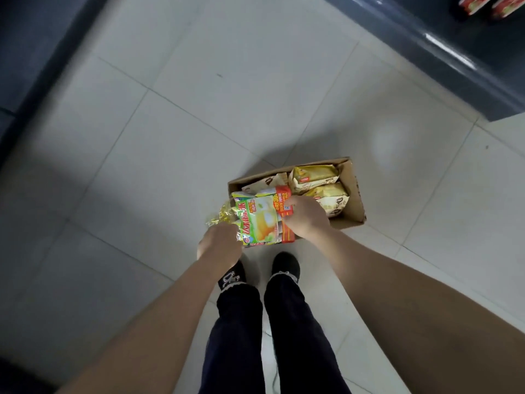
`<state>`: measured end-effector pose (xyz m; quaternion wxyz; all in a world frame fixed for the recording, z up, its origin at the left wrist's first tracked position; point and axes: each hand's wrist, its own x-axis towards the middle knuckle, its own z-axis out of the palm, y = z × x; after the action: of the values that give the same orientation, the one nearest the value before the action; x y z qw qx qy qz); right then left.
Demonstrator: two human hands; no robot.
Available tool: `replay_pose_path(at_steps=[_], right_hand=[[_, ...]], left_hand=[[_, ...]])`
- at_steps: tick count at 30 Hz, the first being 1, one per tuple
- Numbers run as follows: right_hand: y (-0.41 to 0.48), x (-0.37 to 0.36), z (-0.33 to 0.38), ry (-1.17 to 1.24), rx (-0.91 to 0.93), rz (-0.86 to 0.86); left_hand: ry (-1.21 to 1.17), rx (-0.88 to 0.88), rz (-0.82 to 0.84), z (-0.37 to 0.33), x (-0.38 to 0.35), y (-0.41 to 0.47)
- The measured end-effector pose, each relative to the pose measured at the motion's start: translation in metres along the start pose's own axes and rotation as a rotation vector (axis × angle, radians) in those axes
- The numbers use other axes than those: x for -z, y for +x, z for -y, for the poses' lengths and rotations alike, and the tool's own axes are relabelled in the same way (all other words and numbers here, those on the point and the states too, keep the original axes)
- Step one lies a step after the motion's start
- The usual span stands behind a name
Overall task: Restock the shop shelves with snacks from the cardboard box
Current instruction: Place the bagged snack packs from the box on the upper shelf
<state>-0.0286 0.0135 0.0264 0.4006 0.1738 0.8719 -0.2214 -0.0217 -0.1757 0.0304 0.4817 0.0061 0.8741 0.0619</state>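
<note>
An open cardboard box [353, 191] stands on the tiled floor in front of my feet. Inside lie several cream and gold snack bags [314, 174]. Over the box's left end I hold a green, yellow and red snack pack [261, 218] with both hands. My left hand [220, 243] grips its near left corner, beside the crinkled clear end of the wrapper. My right hand [304, 218] grips its red right edge, fingers curled over the pack.
A dark shelf base [443, 56] runs along the upper right, with red packages [488, 5] on it at the top corner. Another dark unit [31, 52] borders the left side. My legs and black shoes [285, 265] stand just behind the box.
</note>
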Motion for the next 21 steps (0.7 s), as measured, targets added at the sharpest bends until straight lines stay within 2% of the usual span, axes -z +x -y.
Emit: replay_pose_path(at_steps=[6, 11, 13, 16, 17, 21], right_hand=[[0.070, -0.047, -0.009, -0.108, 0.111, -0.045], [0.122, -0.074, -0.016, -0.282, 0.181, -0.040], [0.133, -0.081, -0.018, -0.290, 0.196, -0.033], [0.137, -0.086, -0.021, -0.277, 0.205, -0.054], [0.136, -0.085, -0.021, -0.273, 0.218, -0.086], [0.124, -0.075, -0.019, -0.191, 0.211, -0.158]], left_hand=[[-0.107, 0.095, 0.061, 0.013, -0.070, 0.050], [-0.330, 0.278, 0.161, 0.019, -0.108, 0.083], [-0.506, 0.317, 0.197, 0.017, -0.118, 0.093], [-1.061, 0.407, 0.214, 0.011, -0.128, 0.099], [-1.167, 0.427, 0.209, 0.011, -0.129, 0.100], [-1.370, 0.446, 0.174, 0.013, -0.123, 0.089]])
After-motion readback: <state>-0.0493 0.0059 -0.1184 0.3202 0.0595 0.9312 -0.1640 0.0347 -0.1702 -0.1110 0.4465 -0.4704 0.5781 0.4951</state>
